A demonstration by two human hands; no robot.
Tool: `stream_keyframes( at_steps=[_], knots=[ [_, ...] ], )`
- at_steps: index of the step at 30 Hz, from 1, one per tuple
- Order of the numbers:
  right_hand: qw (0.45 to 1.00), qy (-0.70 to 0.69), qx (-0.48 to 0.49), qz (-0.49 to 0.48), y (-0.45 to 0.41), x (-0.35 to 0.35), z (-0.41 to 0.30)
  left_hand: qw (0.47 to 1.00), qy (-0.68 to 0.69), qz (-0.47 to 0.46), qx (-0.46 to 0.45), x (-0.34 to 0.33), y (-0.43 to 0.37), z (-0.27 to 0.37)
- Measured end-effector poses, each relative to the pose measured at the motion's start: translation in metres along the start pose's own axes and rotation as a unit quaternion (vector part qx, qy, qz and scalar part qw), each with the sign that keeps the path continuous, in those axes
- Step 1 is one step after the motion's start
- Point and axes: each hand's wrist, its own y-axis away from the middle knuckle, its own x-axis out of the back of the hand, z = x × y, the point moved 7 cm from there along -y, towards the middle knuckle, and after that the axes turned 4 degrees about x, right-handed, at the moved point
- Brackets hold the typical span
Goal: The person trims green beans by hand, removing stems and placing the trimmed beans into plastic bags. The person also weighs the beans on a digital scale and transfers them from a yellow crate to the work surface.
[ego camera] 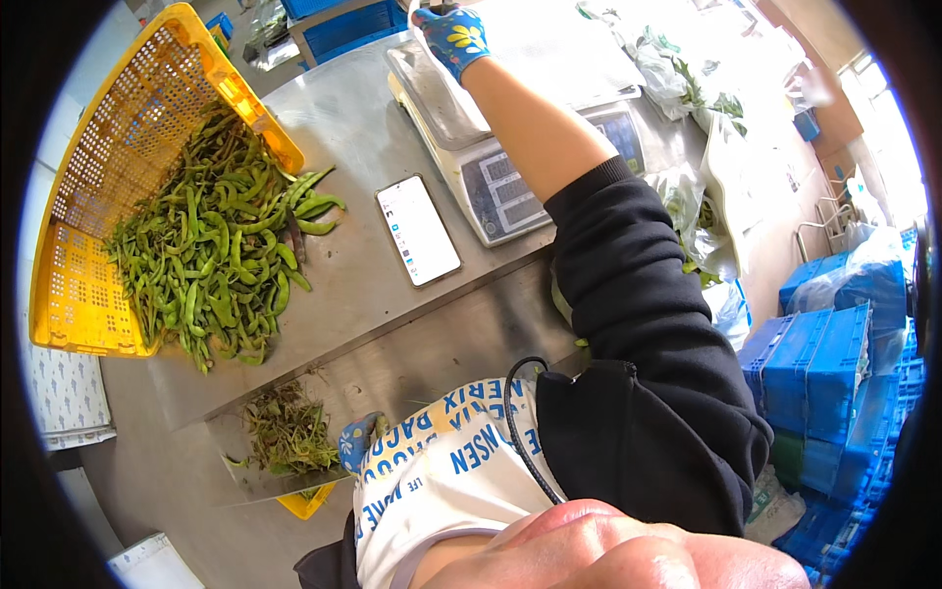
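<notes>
My right hand [452, 40], in a blue glove with a yellow flower print, reaches over the metal pan [441, 110] of a digital weighing scale [504, 195]. Its fingertips are at the top edge of the view, beside something pale and something dark; what they grip is unclear. My left hand [357, 444], in a similar glove, is low by my waist, partly hidden by my printed shirt [441, 456]. Nearest to it lies a heap of withered plant trimmings [291, 431]. A smartphone [418, 232] with a lit screen lies left of the scale.
Green bean pods [221, 243] spill from a tipped yellow perforated crate [110, 184] onto the metal table [346, 287]. A second scale display [618, 136] shows behind my forearm. Plastic bags of greens [688, 213] lie to the right. Blue crates [817, 368] are stacked at far right.
</notes>
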Motion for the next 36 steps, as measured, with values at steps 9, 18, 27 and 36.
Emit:
stream_keyframes(
  at_steps=[9, 18, 27, 36],
  knots=[
    [0.992, 0.121, 0.039, 0.026, -0.079, 0.194, 0.092, 0.998, 0.04, -0.04, 0.019, -0.001, 0.004, -0.006],
    [0.94, 0.129, -0.31, -0.06, 0.021, 0.285, 0.157, 0.949, -0.106, -0.101, -0.28, -0.003, -0.143, 0.157],
    [0.95, 0.29, -0.092, -0.075, -0.018, 0.295, 0.19, 0.949, 0.059, -0.309, -0.036, -0.173, -0.317, 0.227],
    [0.977, 0.142, -0.144, -0.062, -0.007, 0.309, 0.181, 0.912, 0.214, -0.348, 0.024, -0.174, -0.302, 0.21]
  ],
)
